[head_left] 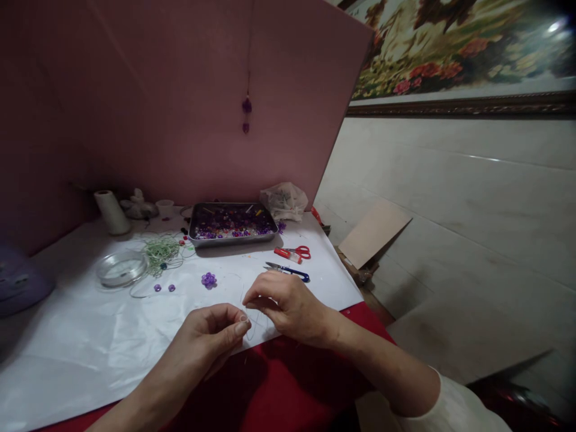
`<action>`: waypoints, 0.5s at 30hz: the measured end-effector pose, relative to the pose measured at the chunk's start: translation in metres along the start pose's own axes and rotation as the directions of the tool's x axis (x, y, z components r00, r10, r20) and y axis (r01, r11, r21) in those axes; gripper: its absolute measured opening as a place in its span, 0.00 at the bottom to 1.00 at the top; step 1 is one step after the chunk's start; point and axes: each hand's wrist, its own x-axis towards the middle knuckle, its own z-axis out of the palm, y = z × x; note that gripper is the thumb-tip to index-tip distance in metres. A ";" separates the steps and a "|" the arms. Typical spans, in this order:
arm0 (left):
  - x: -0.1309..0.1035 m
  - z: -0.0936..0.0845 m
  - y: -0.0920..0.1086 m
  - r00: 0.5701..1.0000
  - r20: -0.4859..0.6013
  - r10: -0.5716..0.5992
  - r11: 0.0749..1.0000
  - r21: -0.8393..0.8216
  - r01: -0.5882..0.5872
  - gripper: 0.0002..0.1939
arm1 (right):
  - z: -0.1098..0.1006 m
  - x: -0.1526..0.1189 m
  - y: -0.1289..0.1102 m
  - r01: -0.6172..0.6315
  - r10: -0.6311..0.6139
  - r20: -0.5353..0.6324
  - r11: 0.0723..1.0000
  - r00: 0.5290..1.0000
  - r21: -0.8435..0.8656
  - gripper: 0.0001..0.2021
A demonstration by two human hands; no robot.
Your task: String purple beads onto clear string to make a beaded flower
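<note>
Thread [251, 339] shows between the two hands, over the near edge of the white sheet [81, 342], nearer than the tray [234, 242]. Left hand [211, 336] and right hand [288, 303] each pinch it at the fingertips; whether the left also grips a bead is unclear. Handling fine strands seems the step, calling next for steady left fingers and light right-hand tension.
</note>
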 end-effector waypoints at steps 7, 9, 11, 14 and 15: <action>0.004 -0.004 0.002 1.000 -0.013 0.006 0.999 0.043 -0.005 0.15 | 0.002 0.001 0.001 -0.039 0.040 -0.037 0.999 0.999 0.029 0.06; 0.004 -0.005 0.003 0.998 -0.041 0.040 0.996 0.075 -0.037 0.15 | 0.003 0.001 0.001 -0.058 0.060 -0.038 0.997 0.997 0.046 0.06; 0.003 -0.005 0.004 0.996 -0.049 0.077 0.991 0.110 -0.071 0.14 | 0.005 0.000 0.003 -0.081 0.083 -0.025 0.994 0.996 0.077 0.06; 0.001 -0.005 0.005 0.992 -0.034 0.124 0.979 0.169 -0.116 0.13 | 0.008 0.001 0.008 -0.115 0.118 -0.012 0.985 0.993 0.131 0.05; 0.000 -0.005 0.005 0.990 -0.024 0.140 0.973 0.190 -0.133 0.12 | 0.009 0.002 0.010 -0.126 0.129 -0.013 0.981 0.992 0.146 0.05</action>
